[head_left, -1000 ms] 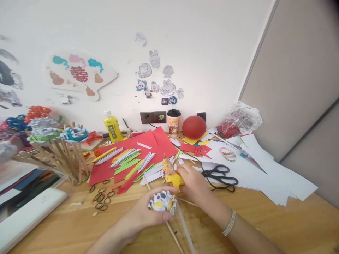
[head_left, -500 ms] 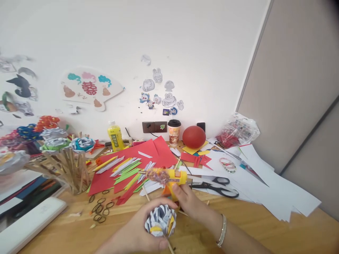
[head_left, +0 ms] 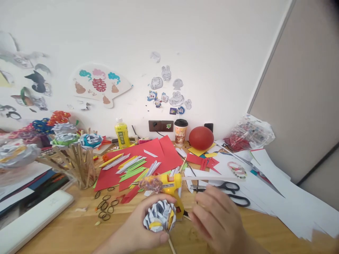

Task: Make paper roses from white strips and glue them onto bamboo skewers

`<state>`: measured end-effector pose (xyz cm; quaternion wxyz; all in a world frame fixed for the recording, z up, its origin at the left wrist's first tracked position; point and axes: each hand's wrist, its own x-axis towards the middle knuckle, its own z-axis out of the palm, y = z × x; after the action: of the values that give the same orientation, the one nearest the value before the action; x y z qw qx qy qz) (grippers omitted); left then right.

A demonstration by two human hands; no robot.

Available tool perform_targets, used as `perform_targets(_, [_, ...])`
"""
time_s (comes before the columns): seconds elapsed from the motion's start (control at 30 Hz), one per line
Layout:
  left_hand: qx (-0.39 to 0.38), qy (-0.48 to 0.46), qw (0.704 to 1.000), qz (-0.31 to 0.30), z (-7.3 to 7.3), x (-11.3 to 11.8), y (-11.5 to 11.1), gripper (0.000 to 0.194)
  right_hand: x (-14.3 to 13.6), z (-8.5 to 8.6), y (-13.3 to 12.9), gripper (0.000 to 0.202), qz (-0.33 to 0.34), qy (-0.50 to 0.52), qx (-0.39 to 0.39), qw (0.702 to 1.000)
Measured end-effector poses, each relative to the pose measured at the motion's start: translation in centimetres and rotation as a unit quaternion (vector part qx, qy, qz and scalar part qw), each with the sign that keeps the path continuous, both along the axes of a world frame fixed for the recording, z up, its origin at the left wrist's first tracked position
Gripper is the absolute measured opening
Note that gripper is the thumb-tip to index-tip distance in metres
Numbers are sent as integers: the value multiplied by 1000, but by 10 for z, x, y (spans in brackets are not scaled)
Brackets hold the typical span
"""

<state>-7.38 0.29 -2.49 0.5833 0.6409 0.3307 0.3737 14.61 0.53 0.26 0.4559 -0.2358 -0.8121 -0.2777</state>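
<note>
A paper flower (head_left: 159, 219) in white, grey and yellow is held in the left hand (head_left: 137, 231), near the front edge of the wooden table (head_left: 265, 229). The fingers are closed around it, and a thin stick comes out below it. A yellow glue gun (head_left: 169, 187) is seen just behind the flower, with its tip pointing left. The right hand (head_left: 218, 220) is just right of the glue gun, with blurry, loosely curled fingers that grip nothing. Black scissors (head_left: 230, 192) lie behind that hand. Red paper (head_left: 137, 158) with cut strips lies in the middle of the table. A red ball (head_left: 201, 137) and a cup (head_left: 181, 132) are at the back edge.
</note>
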Motion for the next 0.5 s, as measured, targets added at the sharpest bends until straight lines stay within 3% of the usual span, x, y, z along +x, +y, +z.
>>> perform_targets(0.03, [-4,1,1000,-10,0,1,-1,54,3,8,0,12,-26,0,-13,1000])
perform_targets(0.1, [-8,9,1000,-27,-2,1,-4,54,9,24,5,28,-28,-49,-141,988])
perform_targets(0.17, [-5,28,999,-32,-4,0,-7,54,12,37,12,33,9,-123,-299,946])
perform_targets(0.23, [3,52,998,-24,-6,-1,-8,55,13,45,19,33,28,-171,-399,900])
perform_targets(0.4, [-4,65,998,-3,-5,0,-10,54,12,51,19,39,36,-204,-460,863])
perform_targets(0.5, [-16,65,998,8,3,2,-11,51,11,46,16,38,51,-175,-448,875])
